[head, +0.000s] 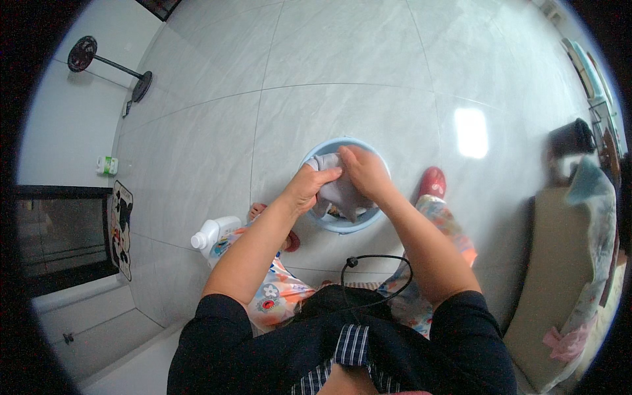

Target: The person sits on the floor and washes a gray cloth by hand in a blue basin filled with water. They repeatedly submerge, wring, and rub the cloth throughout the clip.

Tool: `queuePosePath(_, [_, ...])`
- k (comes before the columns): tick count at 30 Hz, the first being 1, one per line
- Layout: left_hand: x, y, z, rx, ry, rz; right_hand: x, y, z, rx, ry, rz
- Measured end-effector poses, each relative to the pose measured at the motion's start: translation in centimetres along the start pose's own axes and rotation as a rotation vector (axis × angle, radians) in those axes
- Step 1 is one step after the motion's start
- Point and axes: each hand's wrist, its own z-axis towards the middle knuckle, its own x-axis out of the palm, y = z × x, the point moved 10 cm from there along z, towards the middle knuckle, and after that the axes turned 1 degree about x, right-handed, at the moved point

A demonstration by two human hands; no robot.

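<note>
Between my feet stands a light blue plastic bucket [340, 228] on the tiled floor. A grey cloth [340, 192] is bunched up over its mouth, its lower end hanging inside. My left hand [308, 185] grips the cloth's left side, thumb laid across the top. My right hand [366, 170] is closed on the cloth at the upper right and looks slightly blurred. The two hands are close together, nearly touching. Something patterned shows in the bucket below the cloth; most of the inside is hidden by the hands and the fabric.
A white plastic bottle [217, 233] with a cap stands by my left leg. My red shoe [432, 182] is right of the bucket. A padded seat [555, 276] with fabric on it lines the right side. A pedestal fan [118, 66] and a doormat [122, 229] are at the left.
</note>
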Motion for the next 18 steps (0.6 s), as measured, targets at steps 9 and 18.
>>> queuePosePath(9, [-0.2, 0.03, -0.02, -0.007, -0.029, 0.036, -0.07, 0.39, -0.03, -0.046, -0.008, -0.026])
queuePosePath(18, [-0.63, 0.18, -0.09, -0.026, -0.07, 0.051, -0.05, 0.38, -0.03, -0.038, -0.003, -0.037])
